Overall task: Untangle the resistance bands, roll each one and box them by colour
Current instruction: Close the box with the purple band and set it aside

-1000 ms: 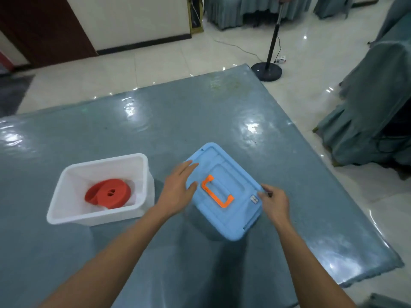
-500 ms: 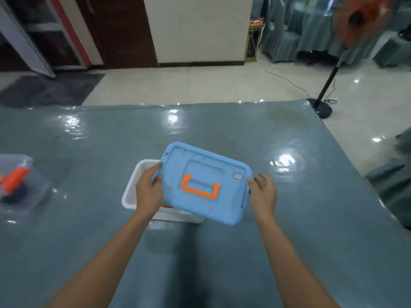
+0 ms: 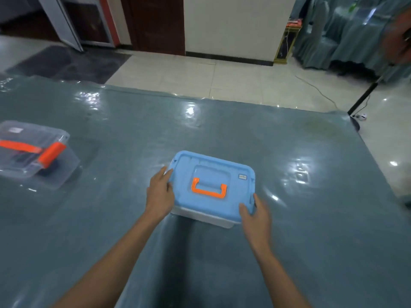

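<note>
While both hands grip it, blue lid covers white box.

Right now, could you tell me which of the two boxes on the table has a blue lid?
The white box between both hands, under the blue lid. The clear box at far left has a transparent lid.

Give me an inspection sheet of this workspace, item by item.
Surface: glossy grey-green table cover, wrinkled, with glare.
Job's things: blue lid with orange handle sits on the white box; contents hidden.
Clutter: clear lidded box with orange fittings at far left.
Hands: left hand on the lid's left edge; right hand on its near right corner.
Cables: a cord trails across the floor.
Surroundings: tiled floor, fan stand, draped chairs.
</note>
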A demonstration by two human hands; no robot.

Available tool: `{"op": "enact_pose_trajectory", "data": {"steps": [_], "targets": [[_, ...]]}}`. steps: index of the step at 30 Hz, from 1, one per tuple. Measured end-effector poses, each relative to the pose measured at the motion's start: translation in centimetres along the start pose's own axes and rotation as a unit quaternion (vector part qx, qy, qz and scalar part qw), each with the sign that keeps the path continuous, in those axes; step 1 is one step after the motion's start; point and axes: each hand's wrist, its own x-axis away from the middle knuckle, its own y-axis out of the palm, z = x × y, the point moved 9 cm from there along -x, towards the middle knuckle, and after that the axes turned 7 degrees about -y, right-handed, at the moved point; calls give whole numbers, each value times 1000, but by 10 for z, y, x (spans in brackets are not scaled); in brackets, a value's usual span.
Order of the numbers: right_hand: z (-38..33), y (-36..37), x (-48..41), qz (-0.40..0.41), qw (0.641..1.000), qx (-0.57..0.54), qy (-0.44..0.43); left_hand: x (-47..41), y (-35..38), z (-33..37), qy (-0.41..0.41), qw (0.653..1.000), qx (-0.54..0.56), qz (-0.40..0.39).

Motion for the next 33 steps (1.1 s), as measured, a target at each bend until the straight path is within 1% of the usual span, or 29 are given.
{"op": "enact_pose_trajectory", "data": {"steps": [3, 5, 7, 12, 14, 18, 21, 27, 30, 32, 33], "targets": [[2, 2, 3, 12, 999, 38, -10, 0, 0, -7, -10, 999, 44, -4], [7, 7, 6, -5, 998, 59, 6, -3, 0, -10, -16, 998, 54, 2], [11, 10, 11, -17, 998, 54, 26, -2, 0, -13, -22, 998, 65, 4], [7, 11, 13, -27, 997, 66, 15, 1, 7, -24, -24, 996, 79, -17], [9, 9, 11, -26, 998, 53, 29, -1, 9, -26, -30, 996, 79, -24], [15, 23, 14, -28, 994, -41, 95, -8, 11, -24, -47, 995, 80, -35], [13, 34, 13, -27, 992, -63, 104, -3, 15, -20, -50, 996, 63, -35], [10, 24, -39, -70, 995, 23, 66, 1, 26, -4, -44, 997, 42, -54], [10, 32, -37, -91, 993, 55, 56, -7, 24, 0, -43, 997, 25, -65], [10, 38, -30, -105, 988, 109, 36, -9, 23, 0, -22, 996, -35, -82], [6, 36, -29, -105, 980, 171, 11, -8, 20, 3, 1, 993, -93, -75]]}}
